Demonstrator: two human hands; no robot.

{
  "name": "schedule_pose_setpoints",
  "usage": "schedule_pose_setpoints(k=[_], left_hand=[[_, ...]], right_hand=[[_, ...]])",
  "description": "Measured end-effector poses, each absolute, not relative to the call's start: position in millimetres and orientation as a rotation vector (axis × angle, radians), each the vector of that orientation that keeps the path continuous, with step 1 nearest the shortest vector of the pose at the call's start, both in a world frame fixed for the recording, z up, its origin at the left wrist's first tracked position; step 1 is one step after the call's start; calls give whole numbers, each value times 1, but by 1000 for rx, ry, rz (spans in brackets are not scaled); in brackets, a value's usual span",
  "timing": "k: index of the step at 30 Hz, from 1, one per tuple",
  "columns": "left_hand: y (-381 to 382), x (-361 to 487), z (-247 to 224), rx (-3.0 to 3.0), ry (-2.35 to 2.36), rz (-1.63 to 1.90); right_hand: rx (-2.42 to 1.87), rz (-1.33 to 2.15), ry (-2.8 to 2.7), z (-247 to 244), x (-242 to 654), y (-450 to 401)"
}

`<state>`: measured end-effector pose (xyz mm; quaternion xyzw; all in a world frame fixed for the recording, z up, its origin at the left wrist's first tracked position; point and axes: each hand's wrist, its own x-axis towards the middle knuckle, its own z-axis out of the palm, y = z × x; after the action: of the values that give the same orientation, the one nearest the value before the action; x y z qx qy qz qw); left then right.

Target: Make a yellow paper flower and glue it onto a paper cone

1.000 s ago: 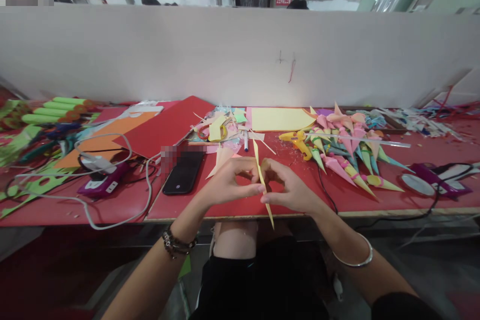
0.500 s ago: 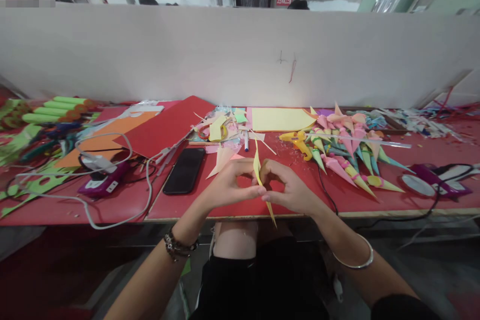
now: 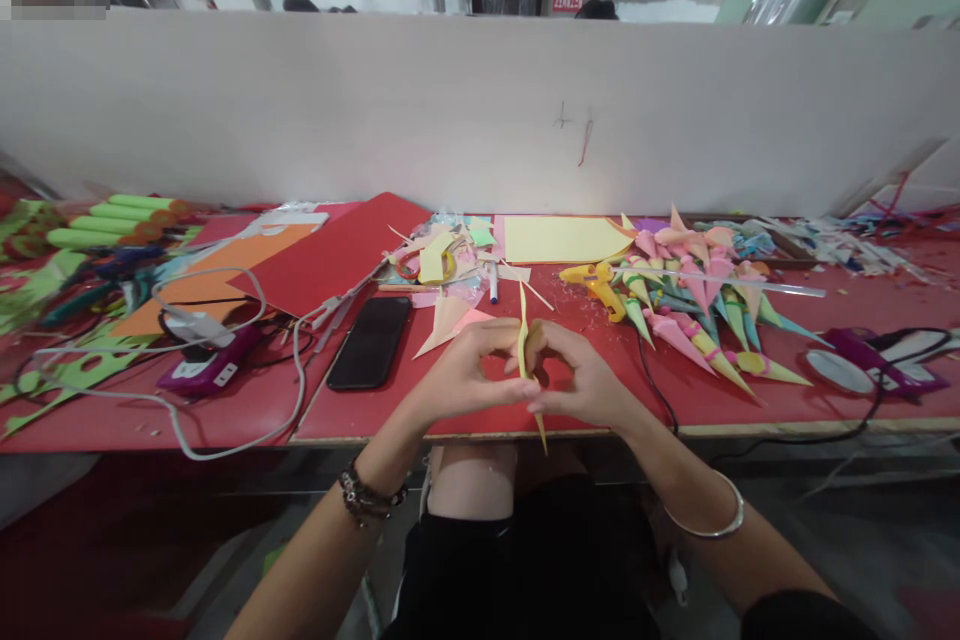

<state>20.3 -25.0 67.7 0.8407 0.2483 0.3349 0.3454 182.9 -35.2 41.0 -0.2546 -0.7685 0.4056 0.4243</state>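
Between my two hands, over the front edge of the red table, a thin yellow piece of paper point(image 3: 523, 332) stands nearly edge-on. My left hand point(image 3: 472, 372) is closed on it from the left, thumb and fingers pinching. From the other side my right hand point(image 3: 576, 375) grips the same paper, and the fingertips of both hands meet around it. Its pointed lower end sticks out below my thumbs. A black phone point(image 3: 369, 343) lies to the left of my left hand. Beyond my right hand is a yellow hot glue gun point(image 3: 596, 286).
Pastel paper cones point(image 3: 701, 315) are heaped at the right, with a clear stick across them. Behind my hands lie a yellow sheet point(image 3: 562, 238), paper scraps and a marker point(image 3: 493, 284). Red card point(image 3: 345, 250) and a purple power strip point(image 3: 210, 365) with a white cable are leftward.
The yellow paper has turned more edge-on and its upper tip has shifted slightly right. Both hands keep their hold, and my left wrist has moved a little to the right.
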Motion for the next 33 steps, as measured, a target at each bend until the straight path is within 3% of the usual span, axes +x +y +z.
schedule_pose_setpoints(k=[11,15,24,29,33], left_hand=[[-23,15,65,2225,585,891],[-27,19,64,2267,622,983],[-17,-10,56,2175,1043,1031],[-9,-14,55,2385,1994,1286],[-17,9,63,2627,1834,1376]], right_hand=[[-601,1053,-1956,41,185,-35],[-674,800,-1922,43,182,-41],[-1043,461,-1723,49,188,-37],[-1065,438,-1858,50,192,-35],[-987,481,-1954,54,186,-39]])
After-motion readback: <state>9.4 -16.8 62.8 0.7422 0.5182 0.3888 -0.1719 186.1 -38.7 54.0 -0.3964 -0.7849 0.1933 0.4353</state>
